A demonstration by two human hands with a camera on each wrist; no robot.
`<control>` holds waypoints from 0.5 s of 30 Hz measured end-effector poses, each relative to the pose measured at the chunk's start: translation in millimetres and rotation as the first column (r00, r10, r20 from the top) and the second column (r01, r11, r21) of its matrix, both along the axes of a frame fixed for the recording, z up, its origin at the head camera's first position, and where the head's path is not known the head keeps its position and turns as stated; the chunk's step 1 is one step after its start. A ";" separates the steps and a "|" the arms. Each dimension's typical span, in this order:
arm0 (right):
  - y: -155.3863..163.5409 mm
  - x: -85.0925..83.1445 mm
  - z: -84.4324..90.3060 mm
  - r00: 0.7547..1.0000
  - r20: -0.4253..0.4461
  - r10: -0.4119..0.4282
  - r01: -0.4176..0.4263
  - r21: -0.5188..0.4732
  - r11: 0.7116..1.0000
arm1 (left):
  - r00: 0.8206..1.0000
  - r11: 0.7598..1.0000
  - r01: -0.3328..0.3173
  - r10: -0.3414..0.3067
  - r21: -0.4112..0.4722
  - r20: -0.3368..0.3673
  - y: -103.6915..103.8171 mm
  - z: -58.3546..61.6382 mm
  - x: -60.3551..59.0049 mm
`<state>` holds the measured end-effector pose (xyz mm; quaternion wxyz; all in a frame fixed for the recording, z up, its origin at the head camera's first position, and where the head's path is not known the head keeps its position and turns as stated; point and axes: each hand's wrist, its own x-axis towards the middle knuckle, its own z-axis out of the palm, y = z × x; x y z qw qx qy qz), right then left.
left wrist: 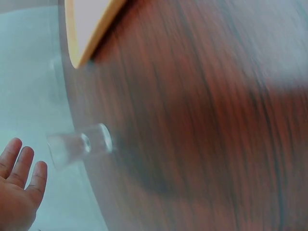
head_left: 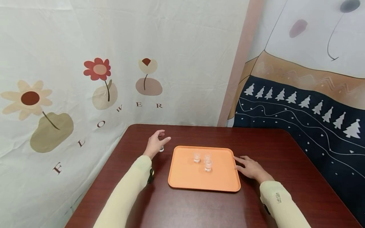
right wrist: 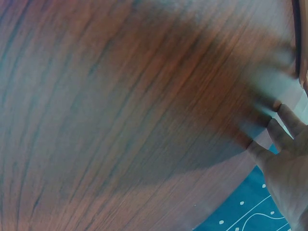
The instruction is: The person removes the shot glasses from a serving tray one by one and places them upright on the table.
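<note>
My left hand (head_left: pixel 155 144) is beyond the tray's left side, thumb and fingers spread apart, holding nothing. Close by it a small clear shot glass (head_left: pixel 161 149) stands on the table, partly hidden by the hand. The left wrist view shows that same glass (left wrist: pixel 100 138) with a gap between it and the fingers (left wrist: pixel 36 182). Three shot glasses (head_left: pixel 208 166) stand on an orange tray (head_left: pixel 185 179). At the tray's right edge lies my right hand (head_left: pixel 251 168), fingers extended, fingertips touching or very near the rim; some fingertips meet the tabletop in the right wrist view.
A dark red-brown wooden table (head_left: pixel 205 209) carries everything. Behind it hangs a pale cloth with printed flowers (head_left: pixel 99 69) and letters, and on the right a cloth with white trees (head_left: pixel 291 97) on navy. The table's far edge runs just beyond the left hand.
</note>
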<state>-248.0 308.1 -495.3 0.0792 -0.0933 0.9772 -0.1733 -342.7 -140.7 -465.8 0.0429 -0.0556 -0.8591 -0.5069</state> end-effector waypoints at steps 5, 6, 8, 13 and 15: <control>-0.5 0.5 1.3 1.000 0.007 -0.004 0.004 0.000 1.000 | 1.000 1.000 0.022 -0.022 -0.014 -0.021 14.7 3.6 2.1; -0.6 0.6 1.6 1.000 0.009 -0.004 0.004 0.000 1.000 | 0.999 1.000 0.027 -0.028 -0.014 -0.024 17.5 3.8 2.6; -0.5 0.5 1.8 1.000 0.013 -0.007 0.007 0.000 1.000 | 0.999 0.999 0.039 -0.039 -0.010 -0.025 22.7 3.7 3.7; -0.8 0.8 2.7 1.000 0.014 -0.005 0.005 0.001 1.000 | 0.997 0.998 0.063 -0.063 -0.009 -0.034 35.2 2.4 7.0; -1.0 1.1 3.1 1.000 0.012 -0.004 0.004 0.001 1.000 | 0.997 0.998 0.067 -0.068 -0.016 -0.036 40.4 1.1 8.3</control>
